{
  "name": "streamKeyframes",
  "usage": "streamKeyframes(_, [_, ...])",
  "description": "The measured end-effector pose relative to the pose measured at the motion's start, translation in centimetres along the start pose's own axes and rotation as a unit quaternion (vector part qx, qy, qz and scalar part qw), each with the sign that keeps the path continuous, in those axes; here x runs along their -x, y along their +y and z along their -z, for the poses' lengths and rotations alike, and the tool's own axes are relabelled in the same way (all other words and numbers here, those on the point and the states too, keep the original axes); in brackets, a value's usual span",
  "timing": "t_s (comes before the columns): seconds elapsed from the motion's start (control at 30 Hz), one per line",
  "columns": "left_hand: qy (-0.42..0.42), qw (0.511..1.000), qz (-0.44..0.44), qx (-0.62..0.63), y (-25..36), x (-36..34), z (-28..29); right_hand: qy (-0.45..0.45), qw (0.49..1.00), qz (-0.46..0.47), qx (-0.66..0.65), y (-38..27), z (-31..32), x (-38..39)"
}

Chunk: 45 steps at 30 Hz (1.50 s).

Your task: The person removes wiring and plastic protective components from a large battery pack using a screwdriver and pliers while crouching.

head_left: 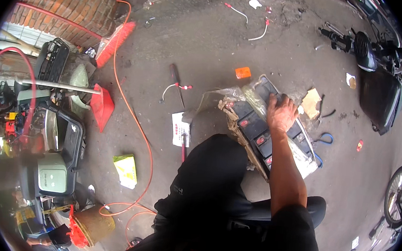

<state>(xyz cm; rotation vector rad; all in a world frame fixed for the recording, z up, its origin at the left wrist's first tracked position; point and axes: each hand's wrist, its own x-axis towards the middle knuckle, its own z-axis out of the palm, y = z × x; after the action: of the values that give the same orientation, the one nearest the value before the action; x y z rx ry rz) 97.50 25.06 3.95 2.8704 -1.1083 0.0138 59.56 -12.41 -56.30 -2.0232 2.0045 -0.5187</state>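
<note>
My right hand (282, 114) rests on top of a block of black batteries (257, 124), its fingers bent over one battery near the far end. Several batteries sit side by side, with red-marked terminals along their tops. Torn brown cardboard (234, 121) runs along their left side, and clear plastic wrap (255, 101) lies across the block and trails to the left. What my fingertips press against is partly hidden. My left hand is out of sight. Left of the batteries, a screwdriver (177, 78) lies on the floor beside a short white cable with red ends (175, 88).
An orange hose (137, 120) snakes across the floor on the left. Near it are a red broom (116, 44), a red dustpan (101, 107), a yellow packet (125, 170) and a bucket (96, 224). Blue-handled scissors (323, 138) lie right of the batteries. An electric scooter (378, 88) stands far right.
</note>
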Motion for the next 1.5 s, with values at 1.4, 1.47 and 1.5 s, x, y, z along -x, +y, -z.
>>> streamKeyframes(1.4, [-0.309, 0.896, -0.184, 0.261, 40.5, -11.2, -60.4, 0.085, 0.847, -0.418, -0.317, 17.6, 6.5, 9.4])
streamKeyframes(1.47, [-0.321, 0.893, -0.174, 0.261, 41.6, -10.8, -61.4, 0.082, 0.822, -0.471, -0.309, 17.1, 7.3, 9.1])
streamKeyframes(1.5, [-0.326, 0.893, -0.167, 0.26, 41.9, -10.7, -61.9, 0.081, 0.818, -0.486, -0.295, 16.5, 7.9, 8.7])
